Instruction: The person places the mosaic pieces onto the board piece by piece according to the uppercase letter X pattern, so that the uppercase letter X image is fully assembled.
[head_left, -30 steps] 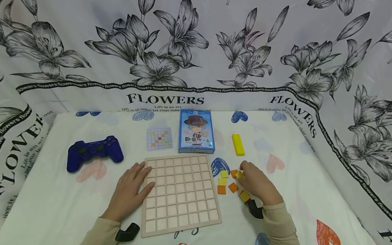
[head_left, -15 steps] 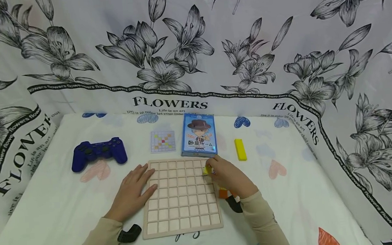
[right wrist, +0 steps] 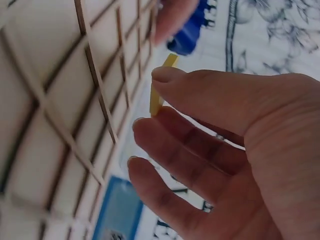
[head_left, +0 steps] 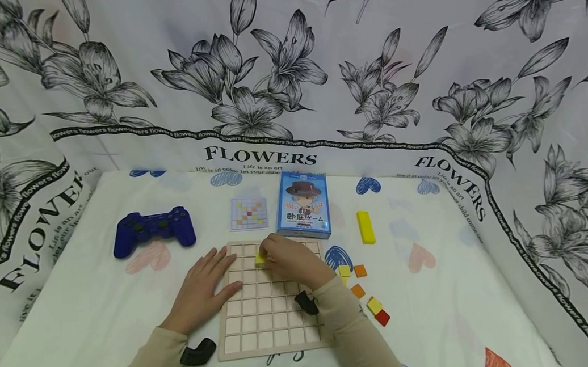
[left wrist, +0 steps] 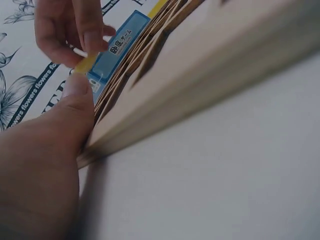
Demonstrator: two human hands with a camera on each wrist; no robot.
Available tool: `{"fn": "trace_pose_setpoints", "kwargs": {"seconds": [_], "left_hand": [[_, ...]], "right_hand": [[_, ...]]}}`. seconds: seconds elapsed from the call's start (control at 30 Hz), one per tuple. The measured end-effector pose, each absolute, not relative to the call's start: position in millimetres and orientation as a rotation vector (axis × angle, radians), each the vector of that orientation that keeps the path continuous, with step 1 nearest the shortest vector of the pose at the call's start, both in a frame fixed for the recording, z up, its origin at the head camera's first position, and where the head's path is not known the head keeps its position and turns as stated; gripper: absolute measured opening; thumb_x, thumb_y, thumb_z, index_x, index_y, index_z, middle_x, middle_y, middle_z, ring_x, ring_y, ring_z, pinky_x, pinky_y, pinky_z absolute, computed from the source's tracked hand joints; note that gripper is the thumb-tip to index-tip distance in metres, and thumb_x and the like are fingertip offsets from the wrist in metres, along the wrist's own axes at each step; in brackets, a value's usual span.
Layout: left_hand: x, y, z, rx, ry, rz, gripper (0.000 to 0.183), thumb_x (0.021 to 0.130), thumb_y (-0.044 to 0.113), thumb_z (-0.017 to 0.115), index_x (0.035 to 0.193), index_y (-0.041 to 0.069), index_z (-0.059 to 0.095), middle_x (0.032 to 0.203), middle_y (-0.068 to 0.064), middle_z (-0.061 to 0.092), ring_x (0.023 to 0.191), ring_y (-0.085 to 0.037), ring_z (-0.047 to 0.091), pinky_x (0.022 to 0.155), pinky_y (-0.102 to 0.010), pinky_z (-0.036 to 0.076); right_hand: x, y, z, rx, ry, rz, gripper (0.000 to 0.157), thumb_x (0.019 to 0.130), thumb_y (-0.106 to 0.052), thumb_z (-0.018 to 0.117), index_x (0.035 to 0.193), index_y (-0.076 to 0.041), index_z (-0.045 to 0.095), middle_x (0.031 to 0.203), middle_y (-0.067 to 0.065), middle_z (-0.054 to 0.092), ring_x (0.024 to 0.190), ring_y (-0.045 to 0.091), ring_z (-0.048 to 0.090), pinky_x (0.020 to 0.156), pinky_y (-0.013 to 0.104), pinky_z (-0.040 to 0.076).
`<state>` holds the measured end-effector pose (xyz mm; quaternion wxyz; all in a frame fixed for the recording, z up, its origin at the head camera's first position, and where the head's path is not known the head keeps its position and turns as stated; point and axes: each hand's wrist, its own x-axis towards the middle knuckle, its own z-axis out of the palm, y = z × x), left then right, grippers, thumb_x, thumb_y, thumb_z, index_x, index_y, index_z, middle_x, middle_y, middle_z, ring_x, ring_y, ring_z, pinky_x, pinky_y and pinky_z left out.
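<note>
A wooden grid board with square compartments lies flat in the head view. My left hand rests on its left edge, fingers extended over the rim. Over the board's upper rows, my right hand pinches a yellow square tile between thumb and fingers. In the right wrist view that tile stands on edge in the pinch, close to the grid. Right of the board lie loose tiles: a yellow one, two orange ones including this orange tile, and a red tile touching another yellow one.
Behind the board stand a blue game box and a small card with a coloured grid. A blue game controller sits at left, a yellow block at right. Black curved pieces are at both wrists.
My right hand has picked up a yellow tile from the loose group and carried it left over the board. The left hand stays on the board's edge. The head view has shifted slightly.
</note>
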<state>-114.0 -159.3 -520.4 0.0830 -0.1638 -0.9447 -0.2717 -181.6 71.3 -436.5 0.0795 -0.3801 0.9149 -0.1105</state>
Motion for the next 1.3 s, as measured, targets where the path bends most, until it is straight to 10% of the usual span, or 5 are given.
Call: {"fn": "trace_pose_setpoints", "kwargs": {"seconds": [1.3], "left_hand": [[-114, -157, -521, -0.472, -2.81, -0.782, 0.067, 0.092, 0.051, 0.056, 0.144, 0.01, 0.043, 0.153, -0.01, 0.036, 0.142, -0.033, 0.027, 0.114, -0.051, 0.02]], "right_hand": [[-163, 105, -429, -1.096, 2.797, -0.236, 0.028, 0.092, -0.024, 0.065, 0.118, -0.015, 0.063, 0.113, -0.003, 0.063, 0.096, 0.01, 0.063, 0.084, 0.022, 0.053]]}}
